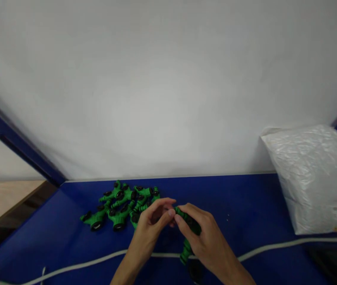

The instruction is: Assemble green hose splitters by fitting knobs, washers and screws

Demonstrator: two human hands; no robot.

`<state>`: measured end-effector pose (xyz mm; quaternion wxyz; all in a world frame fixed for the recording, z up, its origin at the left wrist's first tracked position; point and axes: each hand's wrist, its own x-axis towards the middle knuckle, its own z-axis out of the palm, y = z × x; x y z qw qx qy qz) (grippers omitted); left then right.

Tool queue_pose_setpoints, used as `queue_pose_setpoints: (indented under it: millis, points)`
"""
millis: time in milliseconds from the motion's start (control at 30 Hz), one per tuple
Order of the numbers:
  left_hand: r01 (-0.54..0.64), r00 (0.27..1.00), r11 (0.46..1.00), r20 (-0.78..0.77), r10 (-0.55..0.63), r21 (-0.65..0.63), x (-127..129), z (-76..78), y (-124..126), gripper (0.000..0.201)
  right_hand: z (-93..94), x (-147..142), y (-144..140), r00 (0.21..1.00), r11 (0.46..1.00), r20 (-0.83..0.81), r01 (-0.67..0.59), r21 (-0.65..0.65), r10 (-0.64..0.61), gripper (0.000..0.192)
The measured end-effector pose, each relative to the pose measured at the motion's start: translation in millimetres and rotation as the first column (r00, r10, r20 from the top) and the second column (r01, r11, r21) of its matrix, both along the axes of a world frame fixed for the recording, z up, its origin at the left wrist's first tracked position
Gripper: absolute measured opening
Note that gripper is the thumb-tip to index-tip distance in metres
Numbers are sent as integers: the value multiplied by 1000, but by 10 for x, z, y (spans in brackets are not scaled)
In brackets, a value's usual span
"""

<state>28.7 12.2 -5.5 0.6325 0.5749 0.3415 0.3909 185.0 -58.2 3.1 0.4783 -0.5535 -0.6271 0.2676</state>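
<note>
We hold one green nozzle [187, 233] over the blue counter [245, 206]; our right hand [206, 237] is clamped around it, our left hand [153, 221] pinching its tip. A pile of nozzles [120, 206] lies just left, a white bag [313, 174] well right.

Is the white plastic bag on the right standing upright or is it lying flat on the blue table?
Upright, leaning slightly. The white plastic bag rises bulging from the blue table against the white wall. Whether its top is open or sealed cannot be told.
</note>
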Motion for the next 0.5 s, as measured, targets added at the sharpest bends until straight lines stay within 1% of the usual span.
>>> queue_pose_setpoints:
  millis: [100,167,333,500]
  points:
    - [75,997,997,-2,-75,-28,-48,5,-9,30,-45,1,-21,999,1000,35,2,15,-2,27]
    - [107,994,993,19,-106,-40,-80,10,-10,30,-38,3,-31,999,1000,35,-4,24,3,25]
    - [136,987,987,103,-127,-84,-103,16,-34,31,56,12,-40,993,993,15,-121,10,121,23]
    - [160,972,982,190,-138,-101,-105,45,-61,19,91,2,-80,986,986,14,-165,36,164,21]
